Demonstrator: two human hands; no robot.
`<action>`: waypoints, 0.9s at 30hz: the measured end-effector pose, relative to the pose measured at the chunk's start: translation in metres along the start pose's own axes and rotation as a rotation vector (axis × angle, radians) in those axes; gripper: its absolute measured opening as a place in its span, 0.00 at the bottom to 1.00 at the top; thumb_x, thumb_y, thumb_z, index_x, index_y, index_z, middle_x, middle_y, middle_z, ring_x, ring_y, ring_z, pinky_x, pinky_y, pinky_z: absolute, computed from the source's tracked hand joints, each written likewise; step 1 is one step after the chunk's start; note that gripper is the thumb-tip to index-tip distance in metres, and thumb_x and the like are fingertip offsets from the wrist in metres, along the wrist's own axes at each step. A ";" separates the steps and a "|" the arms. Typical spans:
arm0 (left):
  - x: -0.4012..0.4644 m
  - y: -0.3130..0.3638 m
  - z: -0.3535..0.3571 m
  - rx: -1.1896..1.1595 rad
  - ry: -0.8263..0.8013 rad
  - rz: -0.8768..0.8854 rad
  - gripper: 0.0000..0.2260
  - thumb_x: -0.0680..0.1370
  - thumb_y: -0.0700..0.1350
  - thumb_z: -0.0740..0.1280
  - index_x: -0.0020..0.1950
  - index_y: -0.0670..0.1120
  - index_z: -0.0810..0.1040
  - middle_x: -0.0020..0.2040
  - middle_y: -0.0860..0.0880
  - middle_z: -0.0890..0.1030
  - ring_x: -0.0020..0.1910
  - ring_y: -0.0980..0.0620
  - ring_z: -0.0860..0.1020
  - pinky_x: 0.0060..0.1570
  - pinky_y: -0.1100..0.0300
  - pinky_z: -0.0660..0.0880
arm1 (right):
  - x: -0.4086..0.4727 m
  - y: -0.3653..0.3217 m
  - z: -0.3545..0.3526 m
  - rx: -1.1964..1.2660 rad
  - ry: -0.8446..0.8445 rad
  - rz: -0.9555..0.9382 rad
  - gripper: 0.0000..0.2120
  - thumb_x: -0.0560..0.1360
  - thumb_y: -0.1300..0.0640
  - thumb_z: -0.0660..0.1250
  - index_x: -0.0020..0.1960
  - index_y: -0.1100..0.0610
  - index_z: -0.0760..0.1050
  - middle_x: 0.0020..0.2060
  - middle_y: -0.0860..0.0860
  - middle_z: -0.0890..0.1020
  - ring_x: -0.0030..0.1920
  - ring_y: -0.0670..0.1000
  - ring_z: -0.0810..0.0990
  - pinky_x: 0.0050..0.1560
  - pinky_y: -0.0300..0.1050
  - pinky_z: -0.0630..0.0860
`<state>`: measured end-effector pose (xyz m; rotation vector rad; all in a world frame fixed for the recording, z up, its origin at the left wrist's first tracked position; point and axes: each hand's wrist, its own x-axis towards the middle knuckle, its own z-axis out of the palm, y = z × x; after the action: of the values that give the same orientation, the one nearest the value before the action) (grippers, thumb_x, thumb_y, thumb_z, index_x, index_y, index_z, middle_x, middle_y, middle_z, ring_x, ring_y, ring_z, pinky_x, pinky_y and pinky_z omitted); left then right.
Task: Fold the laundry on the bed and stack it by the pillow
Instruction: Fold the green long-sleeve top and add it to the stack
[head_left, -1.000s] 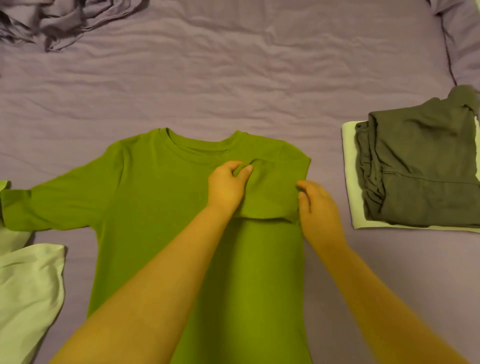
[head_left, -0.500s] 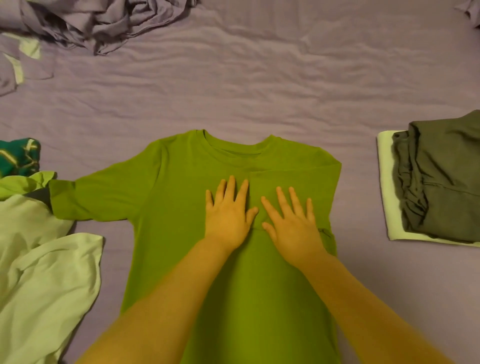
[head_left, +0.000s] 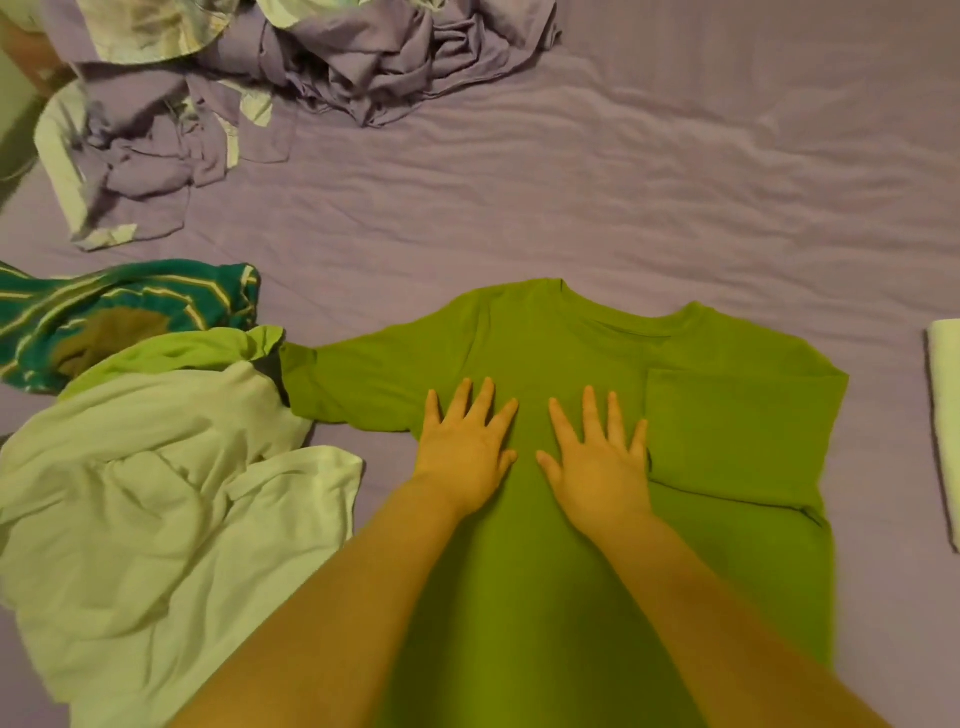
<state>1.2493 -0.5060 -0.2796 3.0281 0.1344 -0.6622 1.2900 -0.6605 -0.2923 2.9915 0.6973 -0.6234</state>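
A green T-shirt (head_left: 727, 452) lies flat on the purple bed sheet (head_left: 623, 197), neck away from me. Its right sleeve is folded in over the chest; its left sleeve stretches out toward the left. My left hand (head_left: 465, 449) rests flat on the shirt's left chest, fingers spread. My right hand (head_left: 597, 457) lies flat beside it on the middle of the shirt, fingers spread too. Neither hand holds cloth. At the right edge only a pale strip of the folded stack (head_left: 944, 415) shows.
A crumpled pale green garment (head_left: 156, 509) lies left of the shirt, touching the outstretched sleeve. Behind it sits a teal striped garment (head_left: 114, 317). A rumpled heap of purple and pale cloth (head_left: 270, 78) fills the far left corner.
Both hands let go of the folded right sleeve, flattened on the shirt and slid left across its chest. My view has swung left, pushing the folded stack almost out of sight.
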 end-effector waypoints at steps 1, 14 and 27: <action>-0.001 -0.007 -0.001 0.012 0.024 0.009 0.27 0.81 0.57 0.53 0.78 0.54 0.50 0.79 0.46 0.47 0.77 0.43 0.46 0.72 0.39 0.44 | 0.002 -0.011 -0.001 -0.014 0.010 -0.053 0.31 0.79 0.39 0.50 0.77 0.44 0.42 0.77 0.56 0.43 0.76 0.60 0.40 0.71 0.65 0.43; 0.026 -0.151 -0.036 -0.035 0.006 -0.216 0.27 0.80 0.38 0.54 0.78 0.47 0.49 0.75 0.44 0.59 0.74 0.43 0.58 0.71 0.43 0.55 | 0.039 -0.103 0.004 -0.010 0.002 -0.202 0.28 0.80 0.39 0.46 0.77 0.43 0.43 0.77 0.50 0.42 0.76 0.58 0.39 0.72 0.63 0.42; 0.018 -0.180 -0.088 -0.353 -0.100 -0.132 0.12 0.76 0.49 0.65 0.35 0.48 0.67 0.35 0.48 0.71 0.43 0.45 0.70 0.56 0.52 0.68 | 0.064 -0.122 -0.019 0.118 -0.139 -0.108 0.29 0.77 0.40 0.54 0.76 0.39 0.48 0.77 0.50 0.42 0.75 0.59 0.36 0.70 0.69 0.42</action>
<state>1.2853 -0.3207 -0.2111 2.6599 0.4039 -0.7114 1.2979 -0.5211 -0.2890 2.9930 0.8446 -0.8983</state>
